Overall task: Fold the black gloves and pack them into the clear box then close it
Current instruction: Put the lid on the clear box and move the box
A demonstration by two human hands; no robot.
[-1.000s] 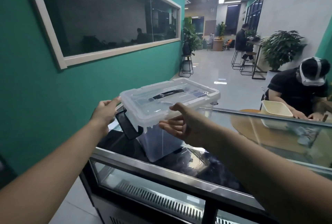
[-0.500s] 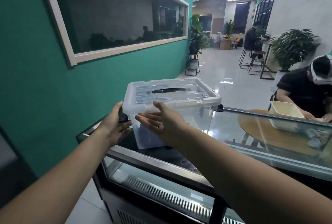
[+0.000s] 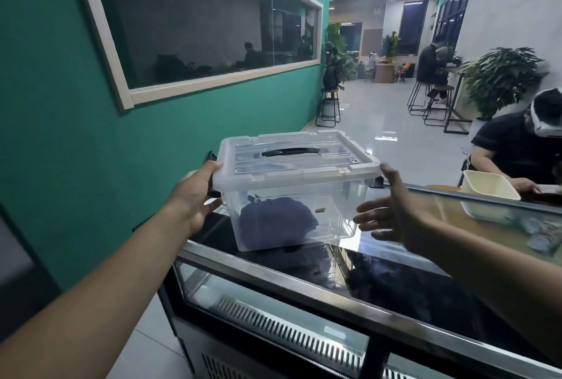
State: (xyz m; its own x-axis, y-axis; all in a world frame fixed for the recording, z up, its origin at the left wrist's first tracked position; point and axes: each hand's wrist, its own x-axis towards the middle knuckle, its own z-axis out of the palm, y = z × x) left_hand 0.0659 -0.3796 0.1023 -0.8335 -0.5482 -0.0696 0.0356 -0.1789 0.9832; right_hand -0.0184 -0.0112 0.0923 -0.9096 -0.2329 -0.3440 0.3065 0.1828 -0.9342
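A clear plastic box (image 3: 340, 196) with its lid (image 3: 299, 159) on stands on the glass top of a display counter (image 3: 380, 266). A black handle (image 3: 290, 152) lies flat on the lid. The black gloves (image 3: 276, 222) sit bunched inside, seen through the front wall. My left hand (image 3: 197, 196) grips the black latch (image 3: 211, 178) at the box's left end. By the right end, my right hand (image 3: 392, 211) is spread with fingers straight, thumb near the right latch (image 3: 377, 185).
A teal wall with a window runs along the left. Behind the counter on the right, a person sits at a round table with a cream tub (image 3: 489, 193). Stools, plants and another person stand far down the hall.
The lid has come down level on the box. My right hand moved from the front of the box over to its right end. My left hand stayed at the left latch.
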